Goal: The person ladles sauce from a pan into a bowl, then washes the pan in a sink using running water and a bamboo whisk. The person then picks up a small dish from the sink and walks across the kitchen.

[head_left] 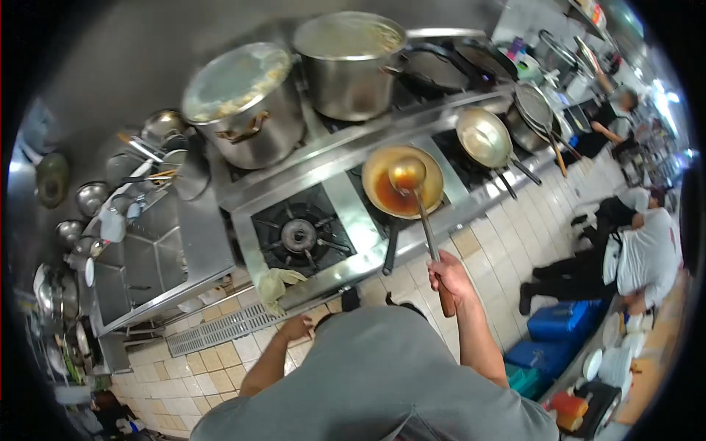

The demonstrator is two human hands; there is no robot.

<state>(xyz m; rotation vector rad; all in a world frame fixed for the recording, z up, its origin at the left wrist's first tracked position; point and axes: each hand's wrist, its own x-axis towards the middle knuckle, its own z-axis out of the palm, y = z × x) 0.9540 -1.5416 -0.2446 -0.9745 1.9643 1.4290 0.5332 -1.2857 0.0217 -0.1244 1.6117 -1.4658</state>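
Note:
My right hand [450, 278] is closed around the wooden handle of a long metal ladle [407, 175]. The ladle's bowl is over a frying pan [432, 158] that holds reddish-brown sauce [390, 195], and the pan rests on the stove [362, 213]. The pan's dark handle points toward me, with no hand on it. My left hand [297, 328] is low in front of the stove, close to a pale cloth [277, 285] hanging at its edge; its fingers are apart and nothing is in it.
Two large steaming pots [268, 140] [349, 81] stand behind. A bare burner [299, 235] lies left of the pan, and another pan [482, 140] lies right. A sink [151, 253] is at left. People [640, 250] and blue crates [562, 321] are at right.

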